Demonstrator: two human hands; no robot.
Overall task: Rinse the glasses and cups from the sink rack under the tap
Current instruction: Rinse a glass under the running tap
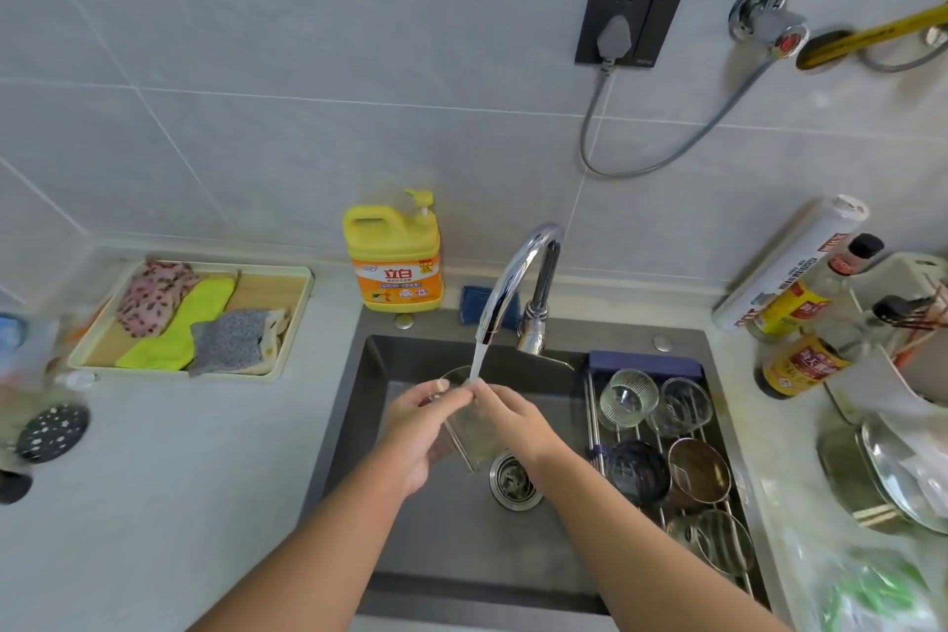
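A clear drinking glass point(469, 431) is held tilted over the dark sink point(441, 529), under the water running from the chrome tap point(513, 282). My left hand point(418, 431) grips its left side and rim. My right hand point(513, 421) holds its right side, fingers at the rim where the stream lands. In the wire sink rack point(662, 518) on the sink's right side lie several glasses and cups: a ribbed clear glass point(628, 398), a clear glass point(686, 405), a dark cup point(638, 472), a brown cup point(698, 475) and a clear glass point(718, 541).
The drain strainer point(514, 480) sits just right of the held glass. A yellow detergent bottle point(394, 254) stands behind the sink. A tray of cloths point(195, 318) lies on the left counter. Sauce bottles point(805, 344) and lidded cookware point(892, 477) crowd the right counter.
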